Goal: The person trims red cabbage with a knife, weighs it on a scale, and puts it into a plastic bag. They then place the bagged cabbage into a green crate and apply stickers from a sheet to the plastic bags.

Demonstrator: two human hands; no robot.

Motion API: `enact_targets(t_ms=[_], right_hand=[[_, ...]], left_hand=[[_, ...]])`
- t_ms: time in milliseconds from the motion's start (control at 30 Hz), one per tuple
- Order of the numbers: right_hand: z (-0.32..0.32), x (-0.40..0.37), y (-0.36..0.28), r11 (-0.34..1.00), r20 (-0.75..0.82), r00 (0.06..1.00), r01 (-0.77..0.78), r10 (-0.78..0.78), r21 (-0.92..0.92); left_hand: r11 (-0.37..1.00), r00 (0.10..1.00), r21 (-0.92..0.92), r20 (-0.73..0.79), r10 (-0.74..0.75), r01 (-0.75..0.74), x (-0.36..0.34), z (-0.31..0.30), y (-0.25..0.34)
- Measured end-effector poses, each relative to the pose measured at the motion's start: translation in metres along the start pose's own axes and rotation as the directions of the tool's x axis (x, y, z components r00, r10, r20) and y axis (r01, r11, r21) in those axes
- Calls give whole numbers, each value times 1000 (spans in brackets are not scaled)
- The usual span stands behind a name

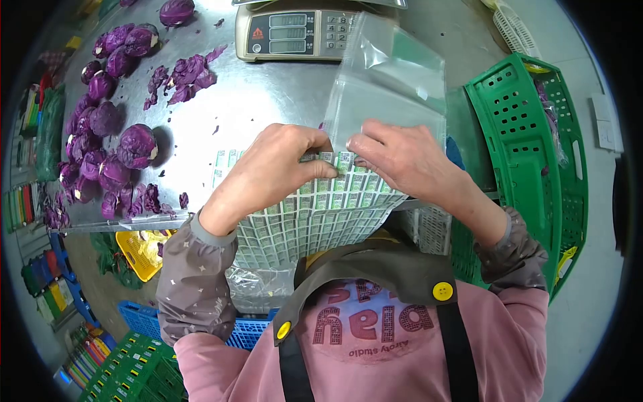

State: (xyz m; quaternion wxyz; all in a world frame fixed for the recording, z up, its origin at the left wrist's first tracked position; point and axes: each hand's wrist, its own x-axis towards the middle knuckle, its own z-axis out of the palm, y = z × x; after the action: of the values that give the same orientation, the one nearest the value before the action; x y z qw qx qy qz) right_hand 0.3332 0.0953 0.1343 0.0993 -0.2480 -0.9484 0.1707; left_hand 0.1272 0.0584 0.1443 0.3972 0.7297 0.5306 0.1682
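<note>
A sheet of small green-and-white labels (308,218) hangs over the table's front edge, its upper part between my hands. My left hand (281,159) pinches the sheet's upper edge between thumb and curled fingers. Just to the right, my right hand (402,157) has its fingers bent at the same edge; its fingertips touch the labels, and whether they hold a single label is too small to tell. Clear plastic bags (388,74) lie flat beyond my hands, reaching up to the scale (295,33).
Red cabbages (137,146) and loose purple leaves (191,77) cover the left of the metal table (268,87). A green crate (522,134) stands at the right. Below the table's edge are a yellow basket (137,258) and blue and green crates.
</note>
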Motion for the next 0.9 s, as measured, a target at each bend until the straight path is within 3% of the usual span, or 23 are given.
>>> enact_targets(t_ms=[67,167,267,367,433,467,533,567,600,633,667,700,733,767,800,833,867,900], right_hand=[[2,0,2,1000,29,1000,0,-1,11],[10,-2,6,998,-48,997,59,-58,23],[18,-6,10,996,-63,995,77,-74,41],[19,-12,9,986,-158,974,165,-163,-4],[14,-16,4,957,-200,937,292,-286,-2],[13,-19,1,958,-200,938,287,-282,-2],[9,-25,-2,961,-332,911,274,-244,45],[4,-30,1,984,-462,872,180,-162,-4],[3,-35,6,973,-509,849,-27,143,229],[3,-41,14,865,-490,753,-207,438,456],[4,-48,29,739,-464,628,-285,625,610],[8,-57,48,517,-334,488,-307,807,799],[15,-69,67,255,-153,347,-269,925,929],[25,-83,82,257,-162,332,-267,929,929],[37,-98,96,199,-86,298,-375,951,905],[47,-108,104,136,-11,255,-477,967,868],[56,-112,109,134,-18,242,-474,970,870],[65,-111,112,138,-3,258,-509,966,849]], left_hand=[[1000,1000,-2,17,13,-13,3,-1,-2],[996,996,-46,55,76,-73,10,-2,-10],[996,985,-86,168,29,-15,21,-8,-16],[898,888,-368,457,-51,241,35,-9,-32],[870,846,-382,528,-73,313,44,-8,-42],[838,798,-389,596,-88,383,48,-7,-48],[848,787,-349,605,-122,400,53,-7,-65],[969,834,-87,531,-149,229,56,-12,-75],[980,882,194,452,-131,46,60,-18,-85],[949,868,305,449,-213,75,64,-27,-92],[904,853,414,431,-295,103,67,-37,-102],[860,830,495,423,-363,124,69,-48,-120],[805,806,574,402,-435,148,72,-55,-133],[703,831,698,308,-464,134,72,-56,-132],[582,855,803,207,-475,129,67,-56,-129],[371,929,923,45,-368,102,64,-41,-127],[331,999,943,-11,-30,21,65,-26,-138],[561,991,824,0,131,-74,68,-11,-134]])
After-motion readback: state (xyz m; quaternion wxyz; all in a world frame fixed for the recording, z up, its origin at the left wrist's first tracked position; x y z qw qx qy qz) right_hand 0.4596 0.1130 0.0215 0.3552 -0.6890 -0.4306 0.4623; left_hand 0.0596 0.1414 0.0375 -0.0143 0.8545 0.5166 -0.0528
